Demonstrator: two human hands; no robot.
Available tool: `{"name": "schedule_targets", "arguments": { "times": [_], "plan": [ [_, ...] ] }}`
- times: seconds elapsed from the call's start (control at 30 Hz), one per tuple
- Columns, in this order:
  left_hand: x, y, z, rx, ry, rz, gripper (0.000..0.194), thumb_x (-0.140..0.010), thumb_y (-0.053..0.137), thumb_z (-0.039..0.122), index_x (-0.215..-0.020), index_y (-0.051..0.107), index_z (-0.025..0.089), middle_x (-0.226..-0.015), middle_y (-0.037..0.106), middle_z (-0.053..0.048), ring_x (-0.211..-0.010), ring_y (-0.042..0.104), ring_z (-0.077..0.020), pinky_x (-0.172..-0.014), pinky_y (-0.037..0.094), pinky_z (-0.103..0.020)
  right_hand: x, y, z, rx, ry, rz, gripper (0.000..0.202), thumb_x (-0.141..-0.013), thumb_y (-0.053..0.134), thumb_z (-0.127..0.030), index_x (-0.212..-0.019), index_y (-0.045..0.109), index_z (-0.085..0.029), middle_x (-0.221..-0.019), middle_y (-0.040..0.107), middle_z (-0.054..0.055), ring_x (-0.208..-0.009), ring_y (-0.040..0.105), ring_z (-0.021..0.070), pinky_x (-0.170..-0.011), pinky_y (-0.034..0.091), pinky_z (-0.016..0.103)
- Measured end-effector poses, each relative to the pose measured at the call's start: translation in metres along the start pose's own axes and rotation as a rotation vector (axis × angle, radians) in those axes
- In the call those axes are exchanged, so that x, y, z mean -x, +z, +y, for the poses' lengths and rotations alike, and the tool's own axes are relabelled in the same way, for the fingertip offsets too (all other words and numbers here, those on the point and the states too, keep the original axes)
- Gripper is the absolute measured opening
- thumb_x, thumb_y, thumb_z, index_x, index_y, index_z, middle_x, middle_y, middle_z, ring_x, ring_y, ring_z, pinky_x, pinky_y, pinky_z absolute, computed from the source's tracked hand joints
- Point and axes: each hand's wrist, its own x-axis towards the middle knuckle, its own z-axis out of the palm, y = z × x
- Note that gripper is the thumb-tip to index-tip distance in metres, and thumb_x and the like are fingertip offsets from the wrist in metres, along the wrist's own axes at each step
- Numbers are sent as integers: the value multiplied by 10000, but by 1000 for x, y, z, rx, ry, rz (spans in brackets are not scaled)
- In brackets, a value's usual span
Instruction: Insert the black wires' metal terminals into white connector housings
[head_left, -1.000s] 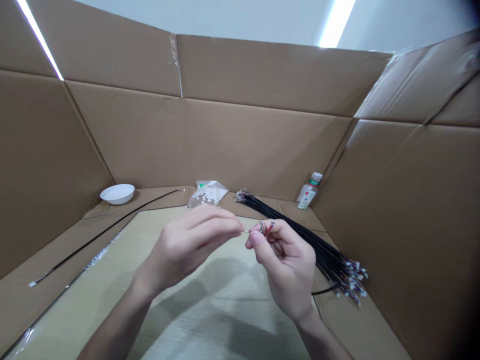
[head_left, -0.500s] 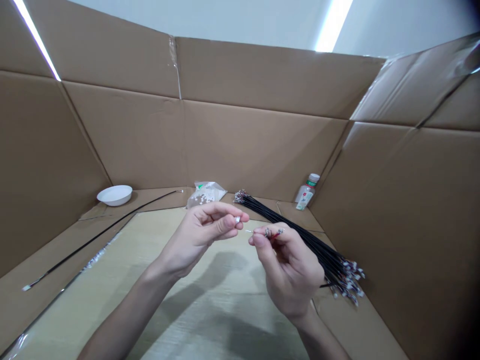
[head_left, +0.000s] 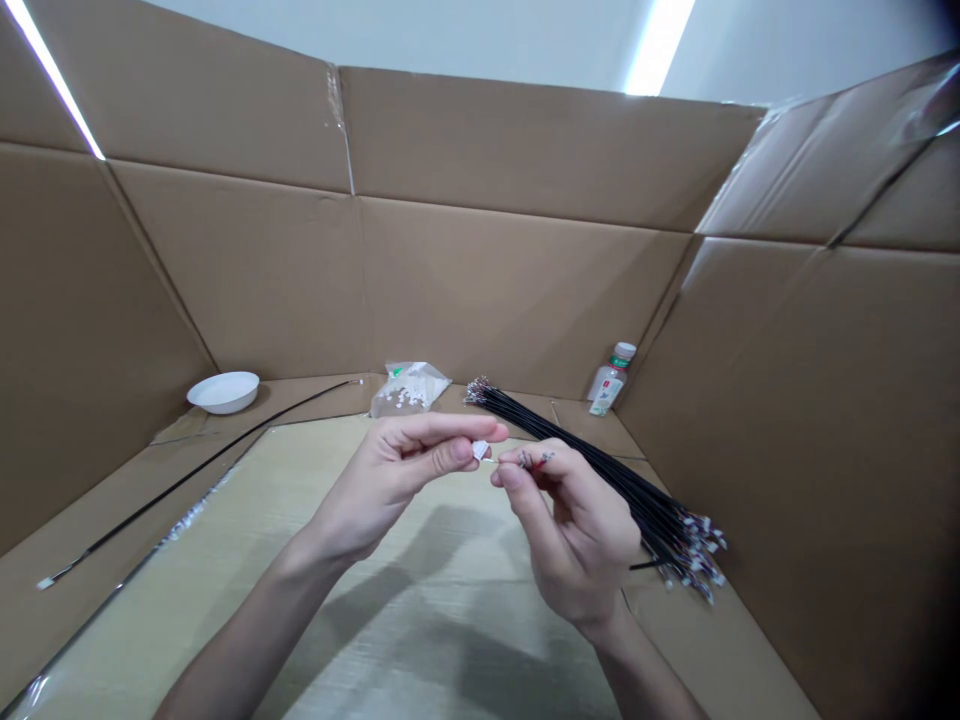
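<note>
"White connector (head_left: 481, 450), that little piece up there between the two hands, right?"

"That's it, in the air above the pale board (head_left: 262, 510). The left hand (head_left: 397, 460) has it at the fingertips: thumb against it, fingers stretched over the top, closed in just enough to grip it."

"And the right hand (head_left: 581, 525)?"

"Thumb and forefinger pinched together on a thin wire (head_left: 490, 461), with the pale tip poking out towards the connector."

"Is the tip inside it?"

"Can't tell from where I'm standing. It's right at the connector's lower edge, but whether it touches or goes in, I couldn't say."

"There's a bit of red on that right forefinger."

"More wire ends (head_left: 541, 462), splayed out along the side of the finger."

"What's that dark heap beyond the wrist?"

"A thick bundle of black cables (head_left: 656, 510), lying at a slant, with white plugs crowding the near ends."

"One's lying alone on the left, too."

"Yes, a single black cable (head_left: 202, 466), with a white plug at its near end. The white bowl (head_left: 223, 395) sits past it, near the cardboard wall (head_left: 525, 300)."

"And at the back?"

"A clear bag (head_left: 411, 390) holding small white pieces, and a bottle (head_left: 607, 385) near the right corner."
</note>
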Motion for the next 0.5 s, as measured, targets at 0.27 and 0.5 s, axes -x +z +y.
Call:
{"name": "schedule_targets", "arguments": {
  "times": [0.27, 0.5],
  "plan": [
    [3, 0, 1, -25, 19, 3, 189, -944, 755, 225, -1085, 834, 323, -1167, 799, -44, -1120, 751, -193, -996, 623, -300, -2, 1, -1, 38, -10, -10, 125, -967, 643, -91, -982, 659, -214, -797, 653, -5, -699, 606, 139, -610, 487, 276],
    [3, 1, 5, -92, 73, 28, 209, -940, 760, 190, -1067, 837, 338, -1109, 814, 0, -1070, 764, -134, -938, 616, -168, -1, 1, -2, 65, 0, -11, 127, -967, 645, -85, -979, 644, -211, -792, 629, -26, -669, 555, 103, -623, 473, 252]
  ]
}}
